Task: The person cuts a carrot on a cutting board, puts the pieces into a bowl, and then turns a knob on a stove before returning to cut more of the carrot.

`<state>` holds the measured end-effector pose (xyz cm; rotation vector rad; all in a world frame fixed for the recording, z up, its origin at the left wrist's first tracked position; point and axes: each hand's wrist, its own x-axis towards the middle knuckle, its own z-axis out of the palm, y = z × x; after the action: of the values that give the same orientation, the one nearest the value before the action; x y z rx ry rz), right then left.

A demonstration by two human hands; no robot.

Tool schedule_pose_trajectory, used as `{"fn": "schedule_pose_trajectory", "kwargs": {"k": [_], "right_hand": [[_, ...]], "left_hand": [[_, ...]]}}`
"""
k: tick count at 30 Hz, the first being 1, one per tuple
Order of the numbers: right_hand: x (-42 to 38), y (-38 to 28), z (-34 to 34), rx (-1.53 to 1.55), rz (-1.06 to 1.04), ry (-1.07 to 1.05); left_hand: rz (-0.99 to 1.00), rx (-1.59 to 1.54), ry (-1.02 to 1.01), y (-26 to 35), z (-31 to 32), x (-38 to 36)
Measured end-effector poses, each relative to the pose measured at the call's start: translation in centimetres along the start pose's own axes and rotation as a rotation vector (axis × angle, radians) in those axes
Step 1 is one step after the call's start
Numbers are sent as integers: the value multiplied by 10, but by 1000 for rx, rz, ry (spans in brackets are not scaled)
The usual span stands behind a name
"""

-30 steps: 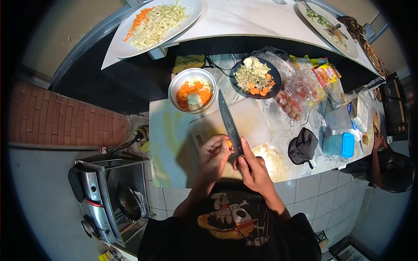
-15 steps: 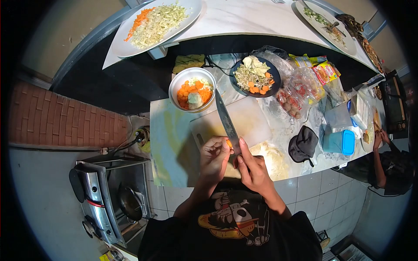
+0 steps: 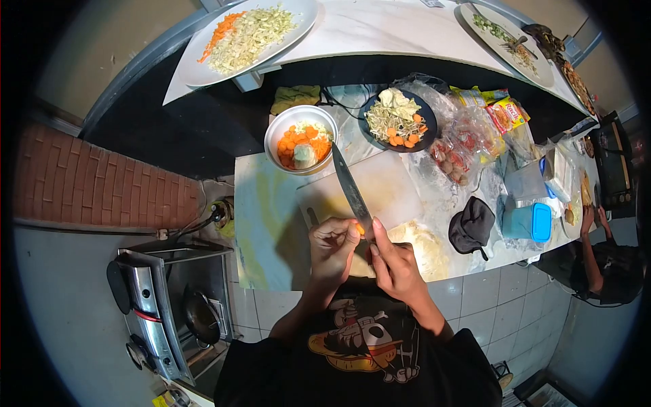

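Observation:
My left hand (image 3: pixel 331 247) pinches a small piece of carrot (image 3: pixel 359 229) between thumb and fingertips. In my right hand (image 3: pixel 395 261) is a large kitchen knife (image 3: pixel 350 186), its blade angled up and to the left, the part near the handle beside the carrot. Both hands are over the near edge of a white cutting board (image 3: pixel 393 178). Past the knife tip stands a white bowl (image 3: pixel 272 129) of sliced carrot and other chopped food. To its right, a dark plate (image 3: pixel 428 108) carries bean sprouts, carrot slices and pale leaves.
A black cap (image 3: pixel 472 226) and a blue-lidded container (image 3: pixel 527 222) lie to the right, near plastic bags (image 3: pixel 468 139). On the raised shelf is a platter (image 3: pixel 305 24) of shredded vegetables. Another person (image 3: pixel 603 261) works at the far right. A stove (image 3: pixel 152 312) stands lower left.
The knife blade has tilted slightly left, and both hands have hardly moved. At the far right, the other person's hands have shifted a little.

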<state>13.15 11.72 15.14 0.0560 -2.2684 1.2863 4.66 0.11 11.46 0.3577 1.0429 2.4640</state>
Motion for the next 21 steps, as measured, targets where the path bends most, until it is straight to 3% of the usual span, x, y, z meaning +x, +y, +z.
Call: {"fn": "schedule_pose_trajectory", "kwargs": {"k": [12, 15, 17, 18, 21], "right_hand": [[1, -2, -5, -11, 2, -17], [1, -2, 0, 1, -49, 69], [2, -2, 2, -2, -65, 87], [2, -2, 3, -5, -79, 106], [0, 0, 3, -7, -82, 96]], "left_hand": [[55, 176, -109, 12, 0, 7], [-22, 66, -77, 9, 8, 6], [-210, -247, -180, 7, 5, 5], [-210, -248, -179, 6, 8, 3], [-195, -261, -4, 2, 15, -3]]}}
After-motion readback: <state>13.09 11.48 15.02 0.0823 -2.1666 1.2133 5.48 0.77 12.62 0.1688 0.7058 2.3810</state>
